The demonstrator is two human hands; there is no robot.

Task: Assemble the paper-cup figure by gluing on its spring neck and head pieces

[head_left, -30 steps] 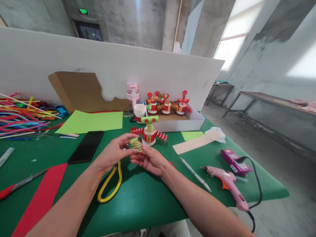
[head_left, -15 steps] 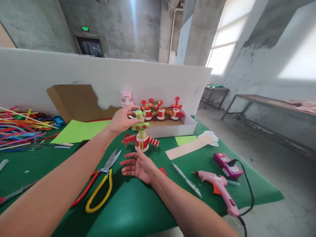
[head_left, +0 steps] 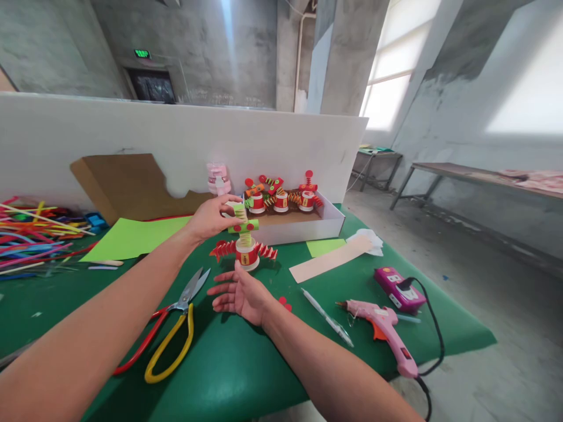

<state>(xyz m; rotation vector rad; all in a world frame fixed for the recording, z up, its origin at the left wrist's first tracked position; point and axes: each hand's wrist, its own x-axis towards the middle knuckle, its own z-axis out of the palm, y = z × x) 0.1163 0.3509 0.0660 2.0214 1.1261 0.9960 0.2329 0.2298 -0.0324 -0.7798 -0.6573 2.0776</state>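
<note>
The left hand reaches out over the green bench. Its thumb and fingers are pinched together on a small folded paper spring, yellow and green. The spring is right on top of a little paper figure, at its green bar head. I cannot tell if the two touch.

The figure stands upright on the bench. It has a red and white cup body and red zigzag arms sticking out both sides.

The right hand is just in front of the figure, low over the bench. It is open and holds nothing, with the fingers spread and pointing left.

Scissors with red and yellow handles lie to the left of that hand, blades partly open. A pen lies to its right. Farther right is a pink glue gun with a black cord.

Behind the figure is a white box with more little figures standing in it — red, green and orange ones. A pink bottle stands by the box's left end. A light green sheet lies flat at the back left, and a pile of bright sticks is at the far left edge.
</note>
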